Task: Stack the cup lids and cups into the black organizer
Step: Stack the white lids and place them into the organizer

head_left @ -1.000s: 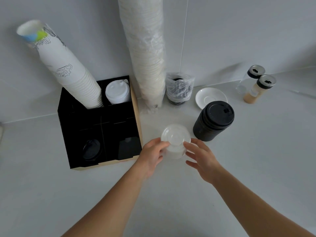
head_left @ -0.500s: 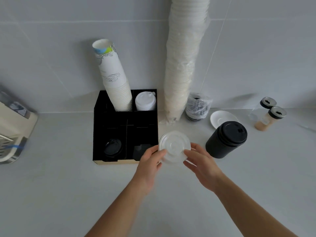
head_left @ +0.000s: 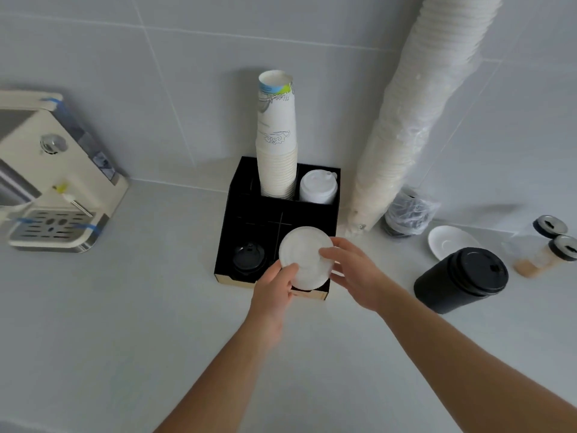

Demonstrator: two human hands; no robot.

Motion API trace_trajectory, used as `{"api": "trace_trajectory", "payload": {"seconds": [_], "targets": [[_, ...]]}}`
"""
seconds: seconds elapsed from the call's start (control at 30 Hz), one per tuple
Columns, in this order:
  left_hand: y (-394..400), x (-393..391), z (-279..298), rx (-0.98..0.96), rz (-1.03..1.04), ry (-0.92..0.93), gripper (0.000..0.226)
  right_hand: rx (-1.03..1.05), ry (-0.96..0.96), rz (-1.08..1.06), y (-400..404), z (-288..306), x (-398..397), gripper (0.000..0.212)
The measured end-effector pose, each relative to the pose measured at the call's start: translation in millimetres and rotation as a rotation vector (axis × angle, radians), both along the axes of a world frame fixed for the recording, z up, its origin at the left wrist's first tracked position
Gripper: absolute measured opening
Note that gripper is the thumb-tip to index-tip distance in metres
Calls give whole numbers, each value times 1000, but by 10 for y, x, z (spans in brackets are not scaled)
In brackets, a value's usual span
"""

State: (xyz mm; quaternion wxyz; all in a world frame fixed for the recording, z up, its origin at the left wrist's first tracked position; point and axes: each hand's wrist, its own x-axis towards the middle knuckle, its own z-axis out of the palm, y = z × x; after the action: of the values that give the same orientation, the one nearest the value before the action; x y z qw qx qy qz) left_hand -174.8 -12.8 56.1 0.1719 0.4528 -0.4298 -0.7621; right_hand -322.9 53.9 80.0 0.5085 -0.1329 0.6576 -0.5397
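With the fingers of my left hand (head_left: 274, 285) and right hand (head_left: 352, 270) clasping the white lids (head_left: 304, 256) over the organizer (head_left: 231, 242) slot just beneath them, I judged level lowering best.

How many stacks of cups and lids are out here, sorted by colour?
White paper cup stacks: 2, the printed cup stack in the black organizer and the wrapped cup sleeve.
White lid stacks: 2, the sip lids and the flat lids in both hands.
Black lid stacks: 3, at and bagged.
Total: 7
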Motion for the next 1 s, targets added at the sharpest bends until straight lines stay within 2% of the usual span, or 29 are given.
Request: {"api": "trace_trajectory", "payload": {"seconds": [0.1,0.27,0.5,0.73,0.8,0.9,1.0], "targets": [[-70,29,-87,61,31,-2,33,41,-5,30,-147,-8,-3,25],[-169,9,-227,181,56,-14,12,129,-12,67,-342,-78,-48,29],[-279,-158,-314,255,134,2,41,253,-60,3,-604,-193,-138,45],[-373,-233,-340,331,179,-2,46,307,-35,-17,-732,-262,-176,47],[-396,-259,-368,333,180,-9,43,318,-18,-14,-750,-294,-203,48],[-433,-307,-417,301,168,-50,30,357,120,82,-766,-324,-213,42],[-452,-349,-436,275,161,-95,12,414,219,121,-768,-390,-215,61]]}}
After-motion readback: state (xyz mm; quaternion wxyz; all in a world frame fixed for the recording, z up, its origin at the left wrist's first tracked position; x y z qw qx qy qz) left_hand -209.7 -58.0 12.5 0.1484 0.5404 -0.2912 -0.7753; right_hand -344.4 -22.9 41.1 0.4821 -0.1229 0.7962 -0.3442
